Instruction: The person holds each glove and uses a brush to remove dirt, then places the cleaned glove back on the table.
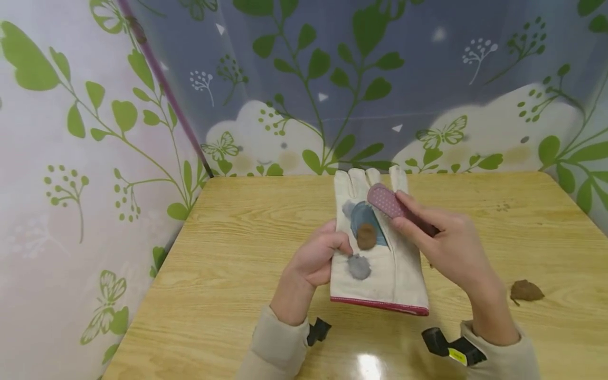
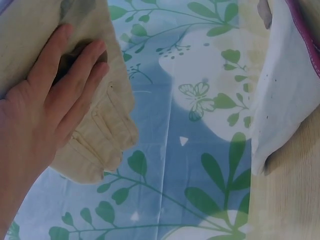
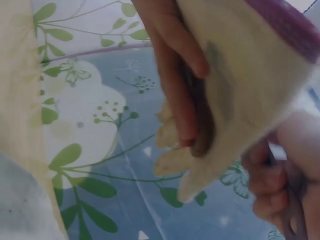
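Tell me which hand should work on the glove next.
Probably the right hand: it holds the pink dotted object over the glove, while the left hand grips the glove's edge.

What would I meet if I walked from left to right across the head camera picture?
Green-and-white leafy wall → left hand → cream glove → right hand → brown leaf-shaped piece.
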The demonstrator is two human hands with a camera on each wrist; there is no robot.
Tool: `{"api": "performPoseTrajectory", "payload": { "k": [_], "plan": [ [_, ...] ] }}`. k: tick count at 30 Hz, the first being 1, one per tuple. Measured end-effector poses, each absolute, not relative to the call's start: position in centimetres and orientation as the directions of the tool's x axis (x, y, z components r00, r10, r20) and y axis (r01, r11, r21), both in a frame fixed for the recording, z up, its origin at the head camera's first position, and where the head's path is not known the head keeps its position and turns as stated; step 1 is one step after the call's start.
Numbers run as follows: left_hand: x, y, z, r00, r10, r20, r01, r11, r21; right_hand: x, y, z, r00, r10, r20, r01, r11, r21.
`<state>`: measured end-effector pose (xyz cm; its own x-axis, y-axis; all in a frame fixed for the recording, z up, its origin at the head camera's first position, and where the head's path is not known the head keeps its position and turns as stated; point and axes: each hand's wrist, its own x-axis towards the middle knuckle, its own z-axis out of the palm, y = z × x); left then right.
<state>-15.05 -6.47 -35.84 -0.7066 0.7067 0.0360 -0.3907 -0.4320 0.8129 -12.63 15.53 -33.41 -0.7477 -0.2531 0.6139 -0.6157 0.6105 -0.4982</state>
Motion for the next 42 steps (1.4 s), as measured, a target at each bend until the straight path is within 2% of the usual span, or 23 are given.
{"api": "performPoseTrajectory", "payload": {
  "k": [4, 8, 10, 15, 20, 24, 27, 31, 34, 42],
  "plan": [
    [-15.1, -6.47, -35.83, -0.71, 0.703, 0.038, -0.388, -0.435, 0.812, -12.44, 15.44, -33.36, -0.738, -0.346, 0.579, -0.659, 0.556, -0.507],
    [-15.08, -6.55, -35.81, -0.711, 0.703, 0.031, -0.389, -0.429, 0.815, -12.56, 15.21, -33.47, -0.813, -0.229, 0.535, -0.557, 0.573, -0.602],
    [-15.07, -6.55, -35.79, -0.701, 0.712, 0.03, -0.396, -0.424, 0.815, -12.62, 15.37, -33.47, -0.813, -0.207, 0.545, -0.556, 0.556, -0.618],
    [-15.1, -6.46, -35.72, -0.683, 0.73, 0.04, -0.397, -0.416, 0.818, -12.56, 15.75, -33.42, -0.777, -0.32, 0.541, -0.621, 0.525, -0.581],
    [-15.13, -6.45, -35.74, -0.681, 0.731, 0.039, -0.397, -0.413, 0.82, -12.78, 15.68, -33.56, -0.802, -0.226, 0.552, -0.57, 0.565, -0.596],
    [-15.1, -6.41, -35.69, -0.672, 0.739, 0.037, -0.414, -0.417, 0.809, -12.66, 15.74, -33.57, -0.765, -0.329, 0.554, -0.639, 0.495, -0.588],
    [-15.07, -6.35, -35.65, -0.67, 0.741, 0.04, -0.414, -0.418, 0.808, -12.59, 15.46, -33.53, -0.77, -0.381, 0.511, -0.638, 0.46, -0.618],
    [-15.04, -6.34, -35.73, -0.67, 0.741, 0.042, -0.405, -0.413, 0.816, -12.64, 15.28, -33.67, -0.817, -0.278, 0.506, -0.573, 0.492, -0.655],
    [-15.0, -6.33, -35.78, -0.669, 0.742, 0.041, -0.406, -0.411, 0.816, -12.62, 15.59, -33.74, -0.821, -0.234, 0.521, -0.561, 0.504, -0.657],
    [-15.06, -6.31, -35.51, -0.7, 0.713, 0.028, -0.397, -0.421, 0.816, -12.34, 15.77, -33.24, -0.755, -0.404, 0.517, -0.656, 0.484, -0.579]
  ]
}}
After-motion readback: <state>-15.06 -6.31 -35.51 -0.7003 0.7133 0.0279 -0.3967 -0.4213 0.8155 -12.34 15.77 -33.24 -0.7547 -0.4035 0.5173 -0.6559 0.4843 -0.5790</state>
